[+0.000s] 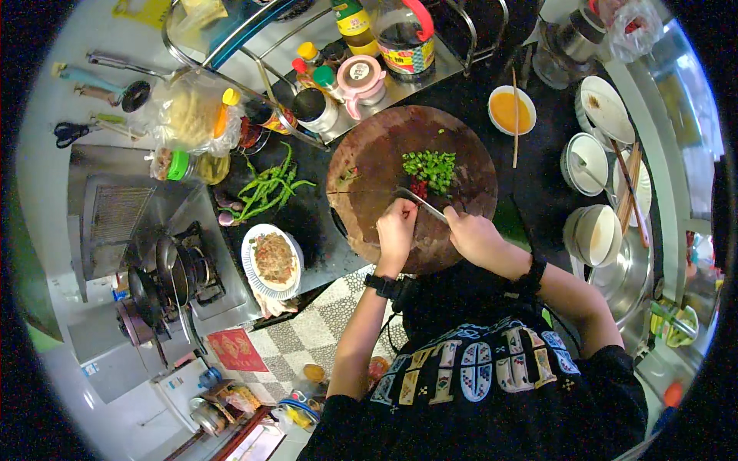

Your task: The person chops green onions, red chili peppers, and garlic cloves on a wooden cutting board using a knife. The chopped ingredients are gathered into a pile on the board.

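On a round wooden chopping board (369, 150), my right hand (471, 235) grips a kitchen knife (426, 206) whose blade slants up and left. My left hand (398, 226) is closed beside the blade, its fingers curled around a small red piece, apparently chilli, mostly hidden by the fingers. Just beyond the knife lie chopped red bits (419, 187), touching a heap of chopped green pepper (431, 168). A few scraps (348, 174) rest near the board's left side.
Left of the board are long green chillies (274, 187) and an oval plate of food (272, 262). A bowl of orange-yellow liquid (509, 112) with chopsticks across it stands right. Beyond are a seasoning rack (398, 86) and, far right, stacked bowls (592, 235) by a sink (625, 276).
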The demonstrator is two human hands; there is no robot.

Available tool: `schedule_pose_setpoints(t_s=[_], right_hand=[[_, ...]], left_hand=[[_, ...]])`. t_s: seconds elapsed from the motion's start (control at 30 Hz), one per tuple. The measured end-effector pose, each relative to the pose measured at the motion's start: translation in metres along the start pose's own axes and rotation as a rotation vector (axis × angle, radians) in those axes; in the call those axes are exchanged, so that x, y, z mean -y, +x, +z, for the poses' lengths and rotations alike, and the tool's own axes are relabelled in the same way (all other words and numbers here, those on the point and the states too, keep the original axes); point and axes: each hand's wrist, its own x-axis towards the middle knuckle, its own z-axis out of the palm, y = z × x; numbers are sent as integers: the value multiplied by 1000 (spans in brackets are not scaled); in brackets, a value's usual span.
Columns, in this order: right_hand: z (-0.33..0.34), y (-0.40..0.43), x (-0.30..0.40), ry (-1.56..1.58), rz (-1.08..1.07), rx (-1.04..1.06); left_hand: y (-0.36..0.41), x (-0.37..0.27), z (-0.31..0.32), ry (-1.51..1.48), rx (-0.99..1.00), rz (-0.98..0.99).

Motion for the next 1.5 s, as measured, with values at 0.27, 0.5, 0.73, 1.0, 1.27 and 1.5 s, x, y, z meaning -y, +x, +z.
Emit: schedule_pose_setpoints(t_s=[0.27, 0.5, 0.73, 1.0, 1.27, 1.5], right_hand=[[-1, 9, -1, 48, 7, 58], [17, 22, 22, 34, 110, 51], [13, 30, 33, 21, 48, 12], [11, 57, 26, 104, 26, -87], [-6, 27, -11, 203, -12, -126], [-20, 11, -13, 169, -4, 20]], left_hand=[[-3, -1, 4, 73, 47, 94], [5, 5, -6, 102, 18, 62], [15, 14, -10, 72, -35, 77], [15, 12, -1, 96, -34, 100], [14, 18, -4, -294, 19, -181], [4, 27, -41, -383, 35, -254]])
